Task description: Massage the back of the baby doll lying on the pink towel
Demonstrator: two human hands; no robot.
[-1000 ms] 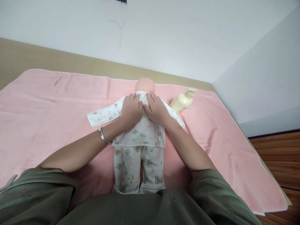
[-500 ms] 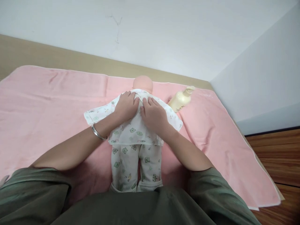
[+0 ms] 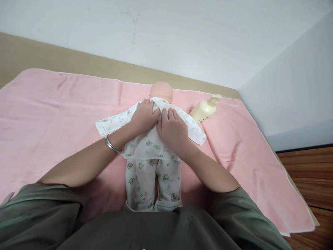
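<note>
A baby doll (image 3: 161, 91) lies on a pink cloth, its bald head toward the wall and no face showing. It wears a white printed top (image 3: 153, 147) and matching trousers (image 3: 142, 180). My left hand (image 3: 145, 116) rests on the upper part of the top, left of the middle, palm down with the thumb apart from the fingers. Beside it, my right hand (image 3: 173, 129) lies on the top just right of the middle, fingers stretched toward the doll's head. Neither hand holds anything. The palms are hidden.
A cream pump bottle (image 3: 204, 110) lies tilted on the pink cloth (image 3: 65, 111), close to the doll's right-hand sleeve in view. Behind the cloth runs a beige table edge (image 3: 104, 64) against a white wall. Brown wooden boards (image 3: 309, 170) show at the lower right.
The whole view has shifted slightly. Both hands stay on the doll's upper back, the right hand's fingers now closer together.
</note>
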